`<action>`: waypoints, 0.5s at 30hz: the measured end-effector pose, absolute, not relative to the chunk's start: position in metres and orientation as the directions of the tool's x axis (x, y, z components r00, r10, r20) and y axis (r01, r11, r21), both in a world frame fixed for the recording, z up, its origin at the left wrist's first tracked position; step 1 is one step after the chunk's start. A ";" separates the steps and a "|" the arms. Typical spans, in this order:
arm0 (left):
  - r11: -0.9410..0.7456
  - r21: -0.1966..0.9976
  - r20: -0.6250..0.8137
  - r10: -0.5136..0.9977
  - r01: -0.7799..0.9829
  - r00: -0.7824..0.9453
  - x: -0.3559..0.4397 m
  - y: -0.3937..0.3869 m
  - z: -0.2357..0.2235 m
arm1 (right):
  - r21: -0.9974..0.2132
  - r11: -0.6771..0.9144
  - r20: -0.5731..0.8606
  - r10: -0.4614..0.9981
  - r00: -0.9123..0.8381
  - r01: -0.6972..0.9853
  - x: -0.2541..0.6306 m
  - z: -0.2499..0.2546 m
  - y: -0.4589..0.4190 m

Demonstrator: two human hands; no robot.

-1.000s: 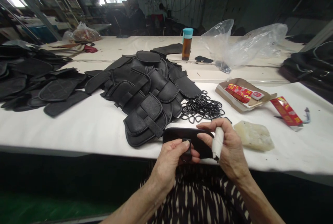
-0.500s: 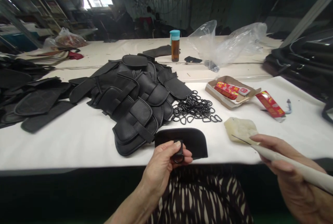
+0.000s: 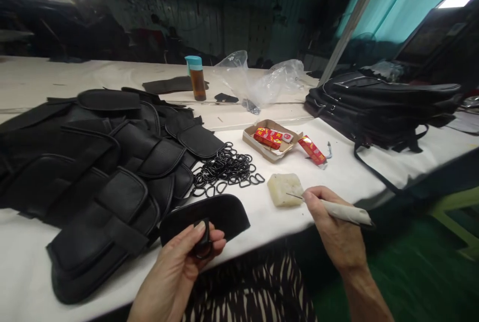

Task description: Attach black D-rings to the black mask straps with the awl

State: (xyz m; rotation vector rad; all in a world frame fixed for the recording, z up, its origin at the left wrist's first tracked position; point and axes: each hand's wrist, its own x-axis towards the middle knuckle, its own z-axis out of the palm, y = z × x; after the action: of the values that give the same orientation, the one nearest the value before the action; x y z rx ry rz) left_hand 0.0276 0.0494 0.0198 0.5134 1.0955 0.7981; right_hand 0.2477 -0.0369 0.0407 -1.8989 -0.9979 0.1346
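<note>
My left hand (image 3: pixel 183 262) is closed in a pinch on the strap and ring of a black leather flap (image 3: pixel 215 214) that lies at the near edge of the white table (image 3: pixel 337 177). My right hand (image 3: pixel 331 224) is closed round a white-wrapped awl (image 3: pixel 342 213). The awl's thin metal tip touches a pale yellowish wax block (image 3: pixel 284 188) on the table. A heap of black metal rings (image 3: pixel 224 171) lies just beyond the flap.
A big pile of black leather pieces (image 3: pixel 93 162) covers the table's left. An open cardboard box with red packets (image 3: pixel 270 138), a loose red packet (image 3: pixel 313 150), an amber bottle with teal cap (image 3: pixel 196 78), clear plastic bags (image 3: pixel 258 80) and black bags (image 3: pixel 377 105) lie further back and right.
The view swung right. My right hand left the flap, carried the awl out to the right, and now its tip rests on the wax block. My left hand kept its hold.
</note>
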 end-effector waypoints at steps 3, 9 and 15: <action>0.641 0.708 -0.593 0.768 -0.296 0.244 0.026 0.050 0.019 | -0.775 -0.234 0.285 0.700 0.655 0.587 0.248 0.035 -0.032; 0.675 0.685 -0.628 0.737 -0.272 0.249 0.027 0.051 0.025 | -0.757 -0.322 0.222 0.691 0.687 0.568 0.252 0.025 -0.025; 0.677 0.685 -0.624 0.735 -0.267 0.264 0.028 0.052 0.032 | -0.752 -0.317 0.242 0.682 0.690 0.578 0.253 0.022 -0.020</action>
State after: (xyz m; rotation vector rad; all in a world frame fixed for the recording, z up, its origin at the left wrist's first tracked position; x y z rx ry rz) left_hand 0.0279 0.0520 0.0316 0.5002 1.1084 0.7167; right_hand 0.2533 -0.0203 0.0217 -2.0141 -0.9677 0.1485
